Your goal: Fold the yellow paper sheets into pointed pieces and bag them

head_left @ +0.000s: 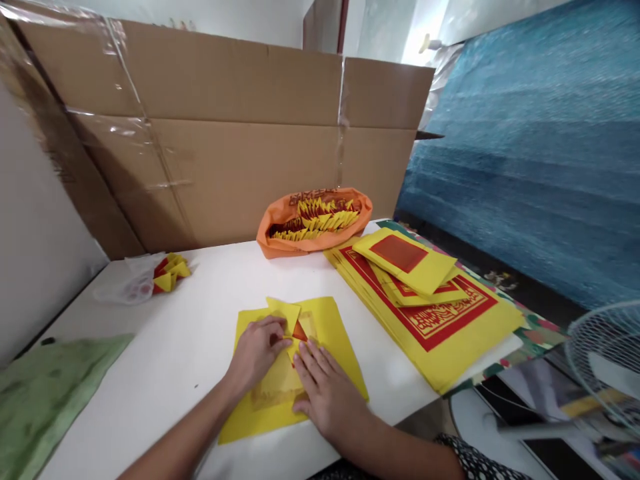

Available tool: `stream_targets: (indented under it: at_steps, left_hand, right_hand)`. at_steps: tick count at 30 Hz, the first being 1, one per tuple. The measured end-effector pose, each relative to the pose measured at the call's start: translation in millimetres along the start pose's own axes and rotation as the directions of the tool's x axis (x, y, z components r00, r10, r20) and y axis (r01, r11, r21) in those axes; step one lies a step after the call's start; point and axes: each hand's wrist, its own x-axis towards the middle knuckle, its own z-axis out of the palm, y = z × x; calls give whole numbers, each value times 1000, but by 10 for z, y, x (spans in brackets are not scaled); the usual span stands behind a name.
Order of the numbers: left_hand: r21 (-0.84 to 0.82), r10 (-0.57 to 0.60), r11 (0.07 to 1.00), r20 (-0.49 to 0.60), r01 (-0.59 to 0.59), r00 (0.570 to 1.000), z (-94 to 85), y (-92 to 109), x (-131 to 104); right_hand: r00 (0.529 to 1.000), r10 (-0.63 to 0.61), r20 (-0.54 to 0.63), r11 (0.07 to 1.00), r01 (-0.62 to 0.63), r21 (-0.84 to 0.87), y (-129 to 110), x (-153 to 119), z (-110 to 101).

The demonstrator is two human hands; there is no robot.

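Note:
A small folded piece of yellow paper (283, 312) with a red patch lies between my hands, its corner pointing up and away. My left hand (257, 353) pinches the left side of this paper between thumb and fingers. Stretched flat, the fingers of my right hand (331, 399) press on its lower right part, which they partly cover. Beneath both hands a larger yellow sheet (345, 353) with a faint printed square rests on the white table (165, 373).
An orange fabric bag (274, 248) holds many folded yellow and red pieces. At the right lie large printed yellow sheets (480, 333) with smaller sheets (435, 263) on top. Folded pieces (173, 270), a green cloth (65, 380), a cardboard wall (240, 167) and a fan (607, 360) surround these.

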Motion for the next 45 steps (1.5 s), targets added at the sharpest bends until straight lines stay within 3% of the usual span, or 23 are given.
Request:
stream_targets:
  at_steps: [14, 23, 27, 29, 31, 34, 36, 38, 42, 45]
  left_hand:
    - [-32, -28, 999, 10, 28, 1000, 13, 1, -16]
    - [-173, -56, 983, 53, 64, 997, -23, 6, 5]
    - [-128, -59, 990, 55, 65, 997, 19, -11, 8]
    - [-46, -32, 998, -8, 32, 999, 40, 16, -29]
    - [53, 82, 995, -57, -79, 995, 56, 62, -102]
    - [118, 299, 946, 35, -301, 954, 100, 103, -255]
    - [96, 340, 932, 103, -350, 935, 145, 80, -348]
    - [91, 312, 942, 101, -322, 945, 181, 38, -410]
    - [97, 280, 952, 107, -290, 954, 135, 20, -431]
    - [0, 179, 984, 88, -180, 980, 27, 67, -379]
  right_hand:
    - [997, 56, 62, 994, -61, 88, -12, -11, 13]
    - [991, 99, 94, 990, -108, 95, -46, -8, -72]
    - [985, 111, 131, 989, -123, 87, -41, 21, -120]
    - [981, 120, 150, 986, -135, 94, -42, 36, -127]
    - [978, 134, 162, 983, -152, 105, -49, 45, -124]
    - [975, 148, 167, 976, -171, 134, -48, 51, -137]
    - [974, 139, 177, 967, -172, 187, -10, 72, -199]
    - [968, 150, 202, 937, -205, 284, 78, 125, -314]
    - [920, 341, 191, 782, -390, 485, 325, 330, -562]
    - [932, 352, 87, 765, -340, 547, 410, 498, -567]
